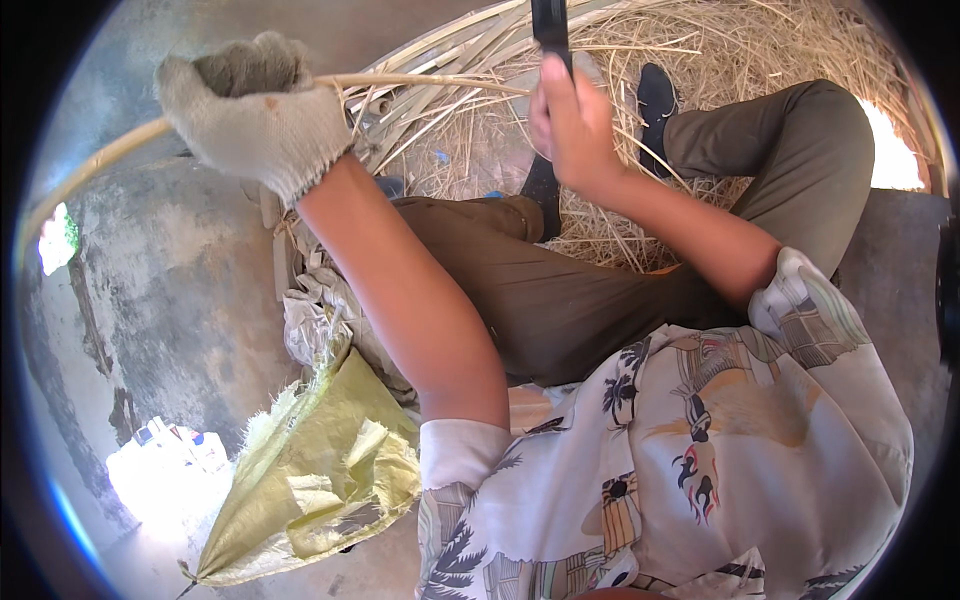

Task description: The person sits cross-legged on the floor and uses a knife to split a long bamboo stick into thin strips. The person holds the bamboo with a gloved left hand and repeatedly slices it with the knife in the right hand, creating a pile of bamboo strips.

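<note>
Cane (95,165), long and pale, bows in from far out beyond the left hand (262,115) and passes behind its curled fingers. A knitted glove (235,135) covers this hand; from my end I judge it is worn against splinters. The fingers are bent in around the cane, tips hidden from me, and I read the grip as one that steadies the length while the thin end reaches across toward the other hand. Below the left hand I see a grey, stained surface (180,310), and below that again a yellow woven sack (320,500), slack and frayed. Between the hands, just beyond them, pale strips (440,60) lie loosely heaped, perhaps for easy reach. The right hand (580,120) is bare and wrapped firmly round a dark tool (550,25) that rises out of my view; the thumb lies along it, I think for control. I cannot tell whether the cane's end touches this hand. To the right of it, straw (800,50) lies spread, with a foot (655,105) in dark covering near the hand and the bent knee (840,120) turned outward, seemingly to leave both hands working room.
</note>
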A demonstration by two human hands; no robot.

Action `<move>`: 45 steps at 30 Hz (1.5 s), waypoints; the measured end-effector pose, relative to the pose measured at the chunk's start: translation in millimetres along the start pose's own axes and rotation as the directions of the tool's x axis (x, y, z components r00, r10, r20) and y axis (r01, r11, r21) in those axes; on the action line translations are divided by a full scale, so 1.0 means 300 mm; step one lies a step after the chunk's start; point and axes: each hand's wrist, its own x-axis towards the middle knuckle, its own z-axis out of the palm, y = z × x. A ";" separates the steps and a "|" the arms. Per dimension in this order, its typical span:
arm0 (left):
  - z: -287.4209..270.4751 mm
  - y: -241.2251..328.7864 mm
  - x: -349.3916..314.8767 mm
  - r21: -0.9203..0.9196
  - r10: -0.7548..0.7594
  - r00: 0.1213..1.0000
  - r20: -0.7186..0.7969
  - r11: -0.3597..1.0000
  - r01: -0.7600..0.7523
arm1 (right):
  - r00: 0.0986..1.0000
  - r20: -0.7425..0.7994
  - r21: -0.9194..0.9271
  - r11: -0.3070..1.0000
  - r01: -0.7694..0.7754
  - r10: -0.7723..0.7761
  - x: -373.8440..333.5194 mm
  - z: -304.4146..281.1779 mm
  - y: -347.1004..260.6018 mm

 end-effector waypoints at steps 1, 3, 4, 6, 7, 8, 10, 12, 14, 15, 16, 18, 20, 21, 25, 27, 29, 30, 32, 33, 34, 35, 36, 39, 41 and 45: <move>0.053 -0.008 0.000 0.041 -0.004 0.991 -0.137 0.999 0.010 | 0.977 0.043 -0.178 0.964 -0.197 0.208 -0.010 -0.017 0.030; 0.084 -0.024 0.003 0.034 -0.043 0.981 -0.189 0.998 0.051 | 0.813 -0.003 -0.515 0.697 -0.500 0.582 0.007 -0.044 0.046; 0.056 -0.040 0.003 -0.005 -0.075 0.991 -0.110 0.997 0.075 | 0.878 -0.037 -0.514 0.744 -0.427 0.478 0.036 -0.065 0.040; -0.017 -0.033 0.024 -0.046 -0.099 0.990 -0.102 0.994 0.095 | 0.961 -0.075 -0.513 0.816 -0.266 0.266 0.090 -0.047 -0.020; -0.045 -0.025 0.037 -0.066 -0.115 0.980 -0.163 0.992 0.105 | 0.988 -0.039 -0.437 0.887 -0.150 0.148 0.094 -0.035 -0.048; -0.042 -0.026 0.036 -0.103 -0.144 0.965 -0.220 0.987 0.123 | 1.000 -0.024 -0.367 0.930 -0.023 0.016 0.106 -0.038 -0.092; -0.039 -0.025 0.003 -0.109 -0.114 0.993 -0.028 0.988 0.110 | 0.981 -0.058 -0.299 0.941 0.160 -0.185 0.096 -0.044 -0.110; -0.018 -0.038 -0.028 -0.117 -0.072 0.989 0.126 0.989 0.087 | 0.996 -0.040 -0.254 0.965 0.062 -0.074 0.066 -0.049 -0.099; 0.029 -0.043 -0.046 -0.133 -0.036 0.968 0.250 0.989 0.072 | 1.000 0.013 -0.276 0.961 0.000 0.004 0.074 -0.077 -0.061; 0.056 -0.042 -0.067 -0.091 -0.027 0.975 0.220 0.995 0.049 | 1.000 0.021 -0.281 0.960 0.006 0.000 0.064 -0.075 -0.065; 0.092 -0.036 -0.091 -0.048 -0.017 0.981 0.191 0.998 0.027 | 1.000 0.030 -0.286 0.958 0.011 -0.002 0.053 -0.068 -0.081; 0.121 -0.045 -0.099 -0.210 -0.127 0.968 0.216 0.962 0.173 | 0.998 -0.026 -0.231 0.972 0.053 -0.061 0.022 -0.047 -0.145; 0.127 -0.076 -0.062 -0.534 -0.302 0.877 0.373 0.703 0.470 | 0.992 -0.079 -0.239 0.964 -0.115 0.098 -0.011 -0.085 -0.070; 0.168 -0.077 -0.077 -0.426 -0.209 0.918 0.338 0.835 0.347 | 0.979 -0.103 -0.242 0.951 -0.194 0.173 -0.015 -0.101 -0.048; 0.265 -0.086 -0.143 -0.262 0.020 0.927 0.374 0.961 0.085 | 0.940 -0.228 -0.281 0.907 -0.314 0.254 0.040 -0.193 -0.076; 0.306 -0.057 -0.175 -0.225 -0.009 0.936 0.352 0.970 0.094 | 0.965 -0.260 -0.141 0.990 -0.017 -0.020 0.035 -0.164 -0.083; 0.348 -0.032 -0.191 -0.135 -0.042 0.973 0.226 0.988 0.075 | 0.902 -0.321 -0.002 0.952 0.305 -0.289 0.024 -0.123 -0.089; 0.377 -0.044 -0.193 -0.110 -0.047 0.987 0.153 0.992 0.064 | 0.967 -0.253 0.053 0.998 0.044 -0.029 -0.033 -0.126 -0.054; 0.451 -0.071 -0.195 -0.097 -0.094 0.994 0.061 0.990 0.100 | 0.907 -0.149 0.019 0.918 -0.396 0.394 -0.033 -0.175 -0.119; 0.445 -0.051 -0.198 -0.064 -0.125 0.992 0.020 0.990 0.126 | 0.791 -0.092 -0.005 0.794 -0.607 0.604 -0.038 -0.187 -0.144; 0.443 -0.042 -0.196 -0.030 -0.155 0.988 -0.022 0.988 0.154 | 0.834 -0.119 0.003 0.840 -0.543 0.539 0.001 -0.207 -0.190; 0.425 -0.048 -0.184 -0.074 -0.106 0.993 0.047 0.991 0.109 | 0.902 -0.173 0.051 0.918 -0.394 0.397 0.023 -0.205 -0.214; 0.404 -0.055 -0.176 -0.120 -0.054 0.992 0.113 0.990 0.067 | 0.940 -0.233 0.088 0.968 -0.233 0.247 0.041 -0.201 -0.232; 0.438 -0.050 -0.191 0.012 -0.092 0.994 0.053 0.996 0.091 | 0.954 -0.241 0.082 0.983 -0.163 0.178 0.009 -0.164 -0.173; 0.458 -0.048 -0.193 0.080 -0.128 0.992 -0.015 0.988 0.129 | 0.723 0.001 -0.148 0.715 -0.683 0.691 -0.047 -0.148 -0.132; 0.360 -0.071 -0.132 0.024 -0.130 0.991 -0.014 0.991 0.130 | 0.946 -0.245 -0.236 0.933 -0.273 0.214 0.049 -0.194 -0.234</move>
